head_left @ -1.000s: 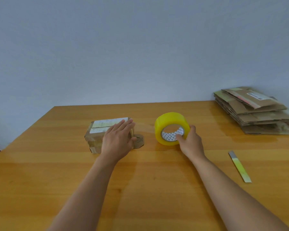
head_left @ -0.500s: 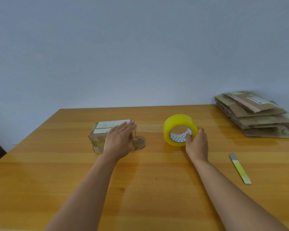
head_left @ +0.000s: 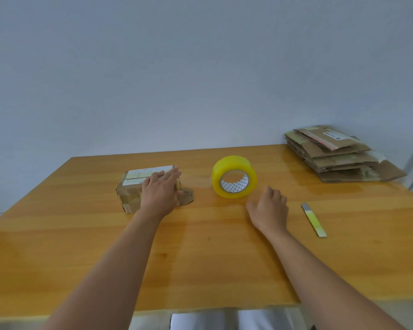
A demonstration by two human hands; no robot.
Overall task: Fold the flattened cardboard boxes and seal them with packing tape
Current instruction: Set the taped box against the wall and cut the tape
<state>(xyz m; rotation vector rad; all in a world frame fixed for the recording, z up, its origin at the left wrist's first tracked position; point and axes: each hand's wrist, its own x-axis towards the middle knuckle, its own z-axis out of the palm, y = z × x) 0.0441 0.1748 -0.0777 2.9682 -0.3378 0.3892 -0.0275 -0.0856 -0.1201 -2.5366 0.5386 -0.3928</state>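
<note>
Right hand [head_left: 268, 210] now off tape roll [head_left: 234, 176], empty.

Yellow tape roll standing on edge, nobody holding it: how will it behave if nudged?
The yellow tape roll stands on its rim on the smooth wooden table, so a nudge would probably roll it. A clear strip seems to run to the small cardboard box, which may tether it. It looks rigid; the hollow core should be easy to hook.

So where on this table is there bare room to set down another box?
Bare wood runs along the near table edge, around both forearms, and left of the small box. It is crowded between box, tape roll and cutter; flattened boxes fill the far right corner.
</note>
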